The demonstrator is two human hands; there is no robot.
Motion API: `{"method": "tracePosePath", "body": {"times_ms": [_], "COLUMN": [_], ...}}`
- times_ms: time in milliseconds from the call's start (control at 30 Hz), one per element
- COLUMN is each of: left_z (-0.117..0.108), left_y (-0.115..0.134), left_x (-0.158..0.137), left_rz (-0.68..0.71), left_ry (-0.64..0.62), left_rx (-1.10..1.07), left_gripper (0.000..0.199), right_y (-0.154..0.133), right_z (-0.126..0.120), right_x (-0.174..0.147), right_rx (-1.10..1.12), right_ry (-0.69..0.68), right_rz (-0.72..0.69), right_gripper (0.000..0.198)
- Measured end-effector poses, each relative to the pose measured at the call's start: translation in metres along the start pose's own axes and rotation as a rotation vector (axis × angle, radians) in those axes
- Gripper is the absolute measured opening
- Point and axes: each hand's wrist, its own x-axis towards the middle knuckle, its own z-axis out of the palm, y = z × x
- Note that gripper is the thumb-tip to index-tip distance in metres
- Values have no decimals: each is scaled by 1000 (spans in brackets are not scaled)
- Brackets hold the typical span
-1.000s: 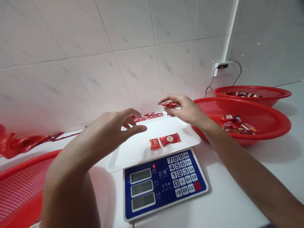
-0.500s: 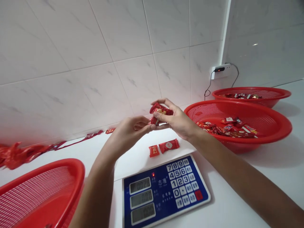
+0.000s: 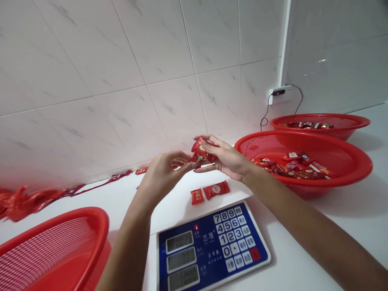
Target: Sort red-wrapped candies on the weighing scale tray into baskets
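Observation:
Above the white pan (image 3: 172, 212) of a digital scale (image 3: 206, 264), both hands meet at a red candy packet (image 3: 200, 150) with gold print. My right hand (image 3: 232, 159) grips it between thumb and fingers. At its lower left end, my left hand (image 3: 165, 171) pinches the packet; the fingertips are partly hidden. Below the hands, a small square red packet (image 3: 197, 197) and a longer red wrapped packet (image 3: 216, 189) lie side by side on the pan. The scale's top display (image 3: 180, 241) shows digits, slightly blurred.
At right stands a red mesh basket (image 3: 348, 161) with wrapped candies, and another basket (image 3: 360, 121) behind it. A third red basket (image 3: 101, 226) is at front left. Crumpled red wrapping (image 3: 21, 202) runs along the tiled wall (image 3: 121, 52). A socket strip (image 3: 285, 93) with a cable hangs at right.
The packet in my hands has turned, and more of its printed face shows. My right fingers have shifted on it. The whole view has moved slightly, with the scale lower in the picture.

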Motion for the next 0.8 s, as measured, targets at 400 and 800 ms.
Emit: {"method": "tracePosePath", "body": {"times_ms": [400,800], "left_z": [0,1], "left_y": [-26,1], "left_x": [4,1], "left_rz": [-108,120], "left_ry": [-169,-91], "left_rx": [427,-41], "left_gripper": [26,32], "right_y": [-6,-5], "right_z": [-21,-4], "right_x": [6,-7], "right_rx": [-73,-481], "right_ry": [113,-144], "right_rz": [-10,-13], "right_gripper": [27,36]}}
